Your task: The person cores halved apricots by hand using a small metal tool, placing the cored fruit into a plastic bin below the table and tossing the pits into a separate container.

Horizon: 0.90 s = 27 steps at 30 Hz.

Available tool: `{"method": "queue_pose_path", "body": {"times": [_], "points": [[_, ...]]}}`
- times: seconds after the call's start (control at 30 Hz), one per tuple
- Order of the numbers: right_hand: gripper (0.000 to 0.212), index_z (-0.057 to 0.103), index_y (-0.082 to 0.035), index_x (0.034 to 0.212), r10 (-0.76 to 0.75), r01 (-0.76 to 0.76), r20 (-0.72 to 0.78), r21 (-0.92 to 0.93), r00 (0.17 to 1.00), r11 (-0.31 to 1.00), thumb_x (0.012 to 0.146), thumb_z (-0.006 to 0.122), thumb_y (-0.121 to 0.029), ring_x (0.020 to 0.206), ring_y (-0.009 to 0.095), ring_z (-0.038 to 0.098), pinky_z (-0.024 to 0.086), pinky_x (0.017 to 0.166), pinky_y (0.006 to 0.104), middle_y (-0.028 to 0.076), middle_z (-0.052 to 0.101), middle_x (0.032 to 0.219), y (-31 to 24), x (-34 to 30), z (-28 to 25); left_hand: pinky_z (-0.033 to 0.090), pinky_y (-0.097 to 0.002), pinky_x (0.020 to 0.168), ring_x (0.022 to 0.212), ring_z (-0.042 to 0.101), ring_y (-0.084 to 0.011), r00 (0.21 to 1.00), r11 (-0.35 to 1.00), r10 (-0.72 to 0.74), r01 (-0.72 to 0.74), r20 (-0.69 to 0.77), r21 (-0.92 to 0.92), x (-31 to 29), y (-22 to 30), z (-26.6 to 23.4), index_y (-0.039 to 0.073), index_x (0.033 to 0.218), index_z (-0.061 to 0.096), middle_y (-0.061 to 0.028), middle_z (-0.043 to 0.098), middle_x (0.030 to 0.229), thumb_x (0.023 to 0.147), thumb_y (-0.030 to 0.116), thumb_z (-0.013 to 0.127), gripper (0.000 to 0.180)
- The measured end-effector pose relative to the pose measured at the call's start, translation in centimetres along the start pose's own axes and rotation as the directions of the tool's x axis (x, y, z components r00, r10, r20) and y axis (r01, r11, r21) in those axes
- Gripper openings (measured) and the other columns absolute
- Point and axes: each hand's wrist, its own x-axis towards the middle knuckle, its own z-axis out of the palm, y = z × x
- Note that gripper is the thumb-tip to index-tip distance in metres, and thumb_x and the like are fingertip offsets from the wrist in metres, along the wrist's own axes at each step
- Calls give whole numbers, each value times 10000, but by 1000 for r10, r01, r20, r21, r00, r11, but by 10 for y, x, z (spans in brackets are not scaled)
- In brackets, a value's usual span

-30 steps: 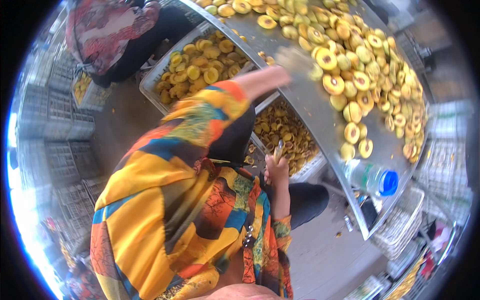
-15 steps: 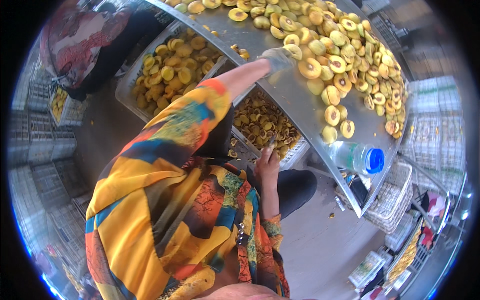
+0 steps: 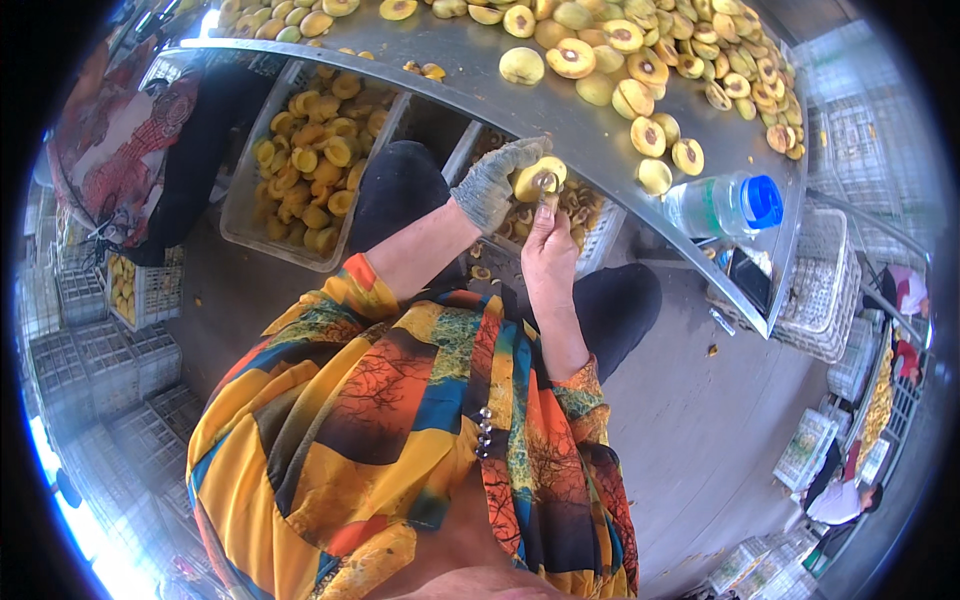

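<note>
My left hand (image 3: 490, 187), in a grey glove, grips a yellow peach half (image 3: 527, 182) just off the table's near edge. Its cut face is turned toward my right hand (image 3: 549, 248), which is bare and closed around a small metal pitting tool (image 3: 547, 183) with a rounded, loop-like end. The tool's end meets the cut face near the middle; how deep it sits I cannot tell. Below both hands stands a crate of brownish peach pits and scraps (image 3: 582, 208), partly hidden by them. Many halved peaches (image 3: 648, 68) lie piled on the metal table (image 3: 450, 88).
A plastic bottle with a blue cap (image 3: 722, 205) lies at the table's right corner, beside a dark flat object (image 3: 750, 275). On the left is a crate of pitted halves (image 3: 308, 165). A person in dark trousers (image 3: 205, 135) is beyond it. White baskets (image 3: 820, 290) stand right.
My left hand has drawn back from the pile on the table with a peach half. My right hand has risen with the tool to meet it. The view has shifted.
</note>
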Motion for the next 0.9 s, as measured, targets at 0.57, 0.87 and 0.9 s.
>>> {"method": "queue_pose_path", "body": {"times": [0.57, 0.87, 0.9], "points": [[371, 494, 41, 897, -22, -3, 121, 203, 992, 979, 908, 383, -313, 676, 446, 561, 463, 579, 477, 287, 555, 666, 6, -17, 7, 519, -380, 633, 737, 602, -273, 961, 966, -258, 257, 101, 22, 5, -14, -17, 27, 922, 569, -142, 601, 829, 808, 241, 575, 243], [452, 474, -6, 813, 114, -187, 254, 282, 960, 941, 928, 312, -411, 383, 196, 490, 388, 348, 316, 87, 456, 476, 18, 0, 15, 510, -279, 595, 703, 604, -157, 999, 921, 7, 13, -48, 389, 15, -4, 1, 8, 908, 579, -84, 606, 802, 791, 198, 655, 235], [437, 466, -17, 815, 119, -194, 244, 315, 963, 929, 929, 313, -411, 345, 147, 473, 369, 305, 287, 52, 438, 456, 9, -1, 13, 507, -274, 589, 691, 600, -153, 989, 925, -80, 120, -123, 361, 21, -7, -9, 14, 909, 576, -80, 605, 815, 796, 177, 645, 210]]}}
